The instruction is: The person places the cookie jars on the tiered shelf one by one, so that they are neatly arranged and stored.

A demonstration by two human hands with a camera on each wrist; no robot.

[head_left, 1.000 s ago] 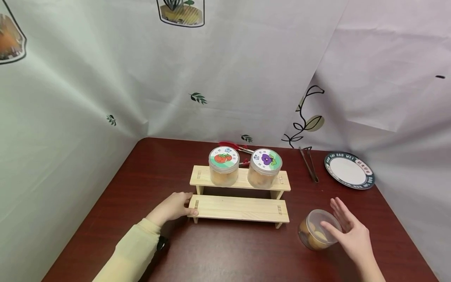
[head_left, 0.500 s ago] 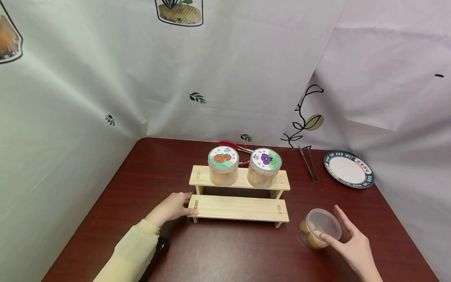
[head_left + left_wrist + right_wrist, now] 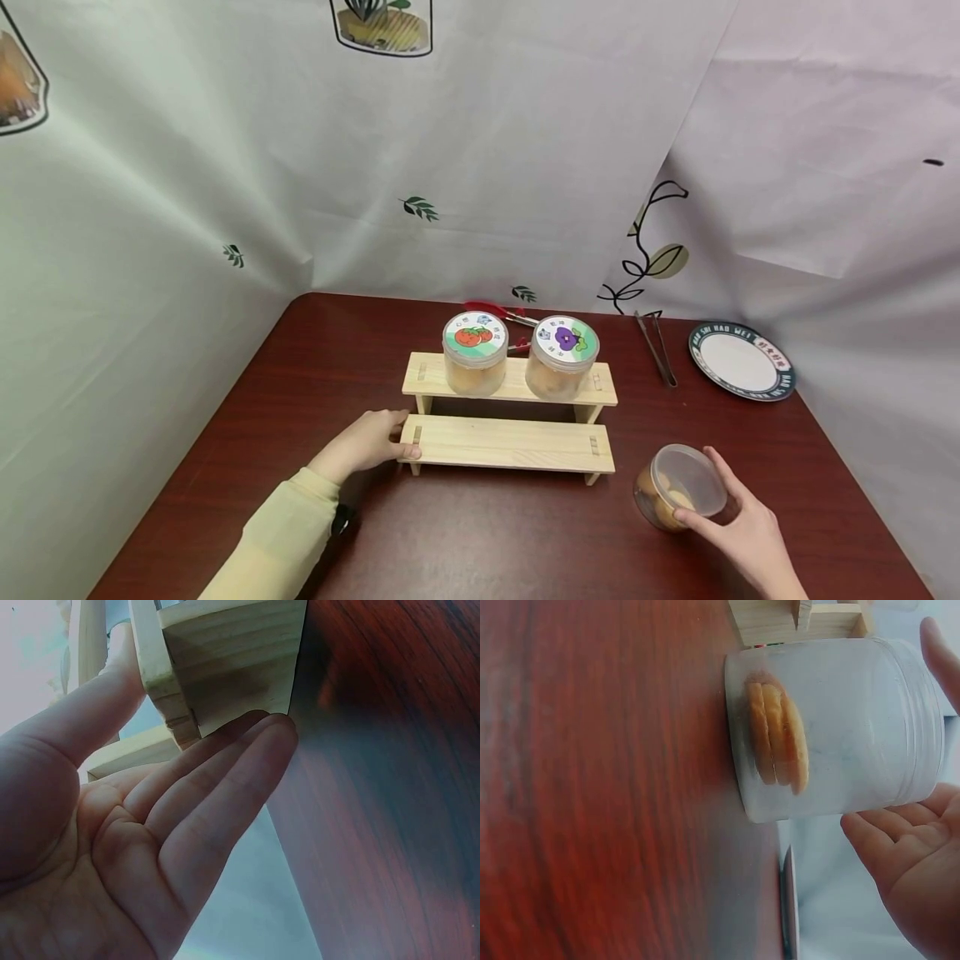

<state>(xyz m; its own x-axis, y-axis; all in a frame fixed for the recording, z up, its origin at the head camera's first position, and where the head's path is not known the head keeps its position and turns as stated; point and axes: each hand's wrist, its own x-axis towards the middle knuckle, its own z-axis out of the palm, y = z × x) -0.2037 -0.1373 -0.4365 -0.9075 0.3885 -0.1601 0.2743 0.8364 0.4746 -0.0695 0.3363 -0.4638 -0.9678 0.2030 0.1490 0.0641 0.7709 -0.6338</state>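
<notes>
In the head view, my left hand (image 3: pixel 367 446) holds the left end of the lower step of a two-step wooden rack (image 3: pixel 510 444). The left wrist view shows the thumb and long fingers on either side of the rack's end (image 3: pixel 232 667). My right hand (image 3: pixel 750 525) straddles a clear plastic jar (image 3: pixel 678 487), thumb in front and fingers behind the rim. Several round cookies (image 3: pixel 776 735) lie in the jar's bottom. In the right wrist view, the thumb stands slightly off the threaded neck, and the fingertips are right at the wall.
On the upper step stand two lidded jars, one with a tomato label (image 3: pixel 476 354) and one with a purple label (image 3: pixel 562 358). Red-handled scissors (image 3: pixel 487 309) lie behind them. Metal tongs (image 3: pixel 660 354) and a green-rimmed plate (image 3: pixel 742 362) lie at the back right.
My right hand has come in closer round the clear jar, its thumb and fingers drawing together. The jar and my left hand keep their places.
</notes>
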